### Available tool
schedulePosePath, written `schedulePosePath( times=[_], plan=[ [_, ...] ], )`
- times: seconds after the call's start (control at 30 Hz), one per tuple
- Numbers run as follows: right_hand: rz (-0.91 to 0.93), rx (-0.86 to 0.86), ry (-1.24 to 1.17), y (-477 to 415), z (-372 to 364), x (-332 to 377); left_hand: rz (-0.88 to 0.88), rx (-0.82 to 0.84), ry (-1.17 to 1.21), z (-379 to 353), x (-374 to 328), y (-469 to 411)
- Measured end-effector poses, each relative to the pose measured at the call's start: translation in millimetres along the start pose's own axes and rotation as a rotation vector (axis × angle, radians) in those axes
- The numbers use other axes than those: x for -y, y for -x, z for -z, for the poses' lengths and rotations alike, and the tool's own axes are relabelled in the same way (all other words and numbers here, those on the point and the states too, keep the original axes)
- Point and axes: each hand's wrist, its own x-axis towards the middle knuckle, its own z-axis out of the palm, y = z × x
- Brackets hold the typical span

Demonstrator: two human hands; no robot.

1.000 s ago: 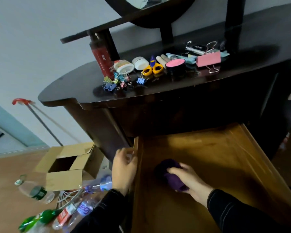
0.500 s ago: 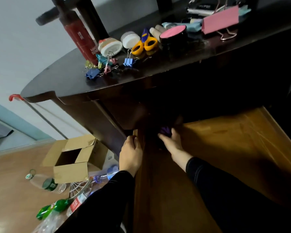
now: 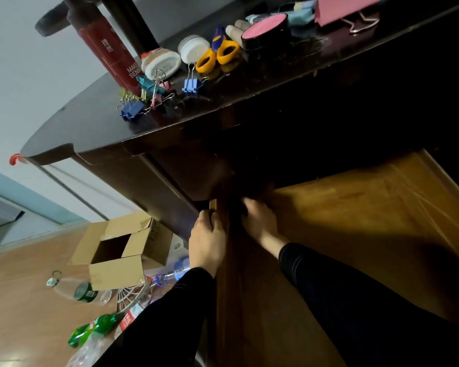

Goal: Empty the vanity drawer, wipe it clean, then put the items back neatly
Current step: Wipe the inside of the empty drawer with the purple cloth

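The drawer [image 3: 368, 221] stands pulled out at lower right of the frame, its pale wooden floor bare, so the emptying step reads as complete and wiping as the step in hand. The left hand [image 3: 208, 239], at lower centre, wraps its fingers over the top edge of the drawer's left side wall; this grip probably steadies the drawer against the push of the other arm. The right hand [image 3: 260, 221] reaches into the drawer's far left corner, under the overhang of the vanity top [image 3: 90, 128]. Its fingers curl into deep shadow, and it cannot be determined whether they hold anything; a wiping cloth is likely but is not visible. The drawer's contents sit well clear on the vanity top across the upper frame, which keeps them within reach for return: a red bottle [image 3: 109, 49], a cluster of binder clips [image 3: 143, 94], yellow-handled scissors [image 3: 217, 55], a white jar [image 3: 194, 47] and a pink-lidded jar [image 3: 265, 29]. An open cardboard box [image 3: 122, 247] and plastic bottles [image 3: 77, 290] lie on the floor at lower left, apart from the work.
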Motion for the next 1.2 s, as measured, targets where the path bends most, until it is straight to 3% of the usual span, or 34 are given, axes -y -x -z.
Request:
schedulePosePath(
  times=[0.13, 0.23, 0.37, 0.47, 0.57, 0.7, 0.9, 1.1, 1.2],
  plan=[
    [-0.406, 0.046, -0.532, -23.1, 7.8, 20.3, 0.017, 0.005, 0.009, 0.2, -0.5, 0.9],
    [-0.4, -0.069, -0.782, -17.6, 4.3, 32.3, 0.016, -0.004, 0.035, -0.2, -0.4, 0.6],
    [-0.258, -0.029, -0.577, -2.7, -7.8, 28.3, 0.041, -0.013, 0.049, 0.9, -0.3, 0.5],
    [-0.292, 0.079, -0.466, 3.3, -6.2, 16.0, 0.05, -0.017, 0.04, 1.8, -0.6, 1.5],
    [-0.334, 0.065, -0.501, -0.4, -1.9, 18.2, 0.052, -0.018, 0.042, 1.7, -1.0, 1.8],
    [-0.231, -0.086, -0.523, -1.3, -2.5, 33.8, 0.062, -0.026, 0.051, 1.0, -1.0, 0.7],
    [-0.293, 0.132, -0.458, 7.7, -3.7, 13.9, 0.045, -0.02, 0.038, 1.7, 0.0, 1.3],
    [-0.147, -0.038, -0.582, 7.6, 5.8, 29.2, 0.039, -0.029, 0.038, -0.1, 2.6, -1.2],
    [-0.114, 0.061, -0.5, 15.3, 2.5, 20.7, 0.04, -0.022, 0.045, -1.1, 3.7, -1.3]
  ],
)
